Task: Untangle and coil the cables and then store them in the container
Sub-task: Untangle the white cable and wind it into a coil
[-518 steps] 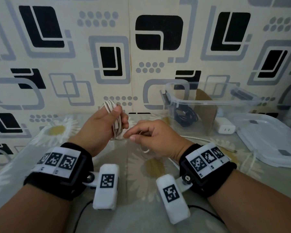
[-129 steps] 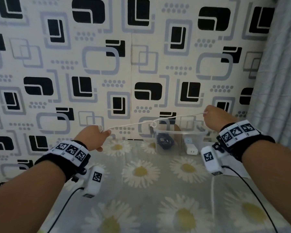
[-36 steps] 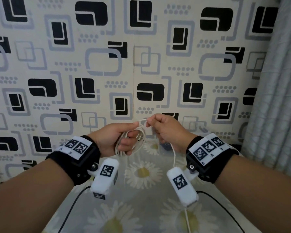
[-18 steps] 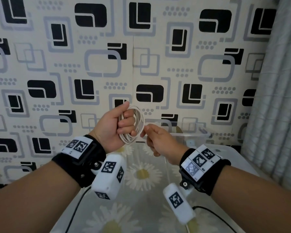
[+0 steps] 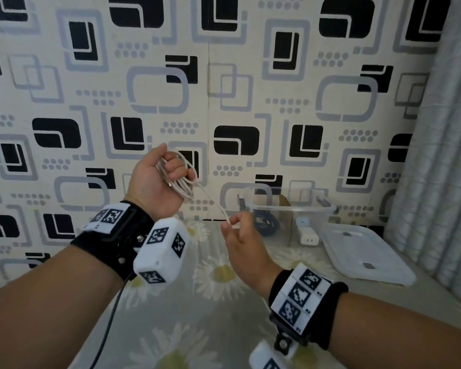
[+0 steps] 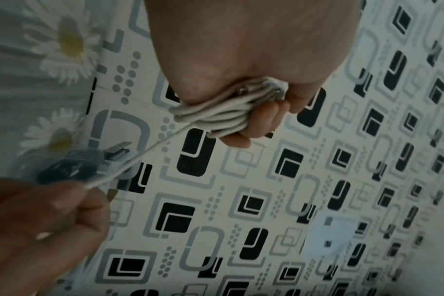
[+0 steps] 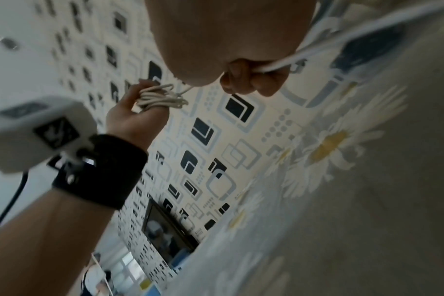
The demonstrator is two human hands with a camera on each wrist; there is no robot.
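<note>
Patterned wall behind daisy-print tabletop (image 5: pixel 171 328) | I note left hand (image 5: pixel 155 182) fingers (image 6: pixel 256 122) curled through coiled white cable (image 5: pixel 183 179) | right hand (image 5: pixel 244 249) fingers (image 7: pixel 243 80) pinch its free strand | container (image 5: pixel 290 209) beyond.

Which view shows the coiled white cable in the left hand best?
The left wrist view: the coiled white cable fills the frame, each loop distinct under the left hand fingers. The head view shows the coil whole but small, its free strand running to the right hand. The right wrist view shows it distant and blurred.
</note>
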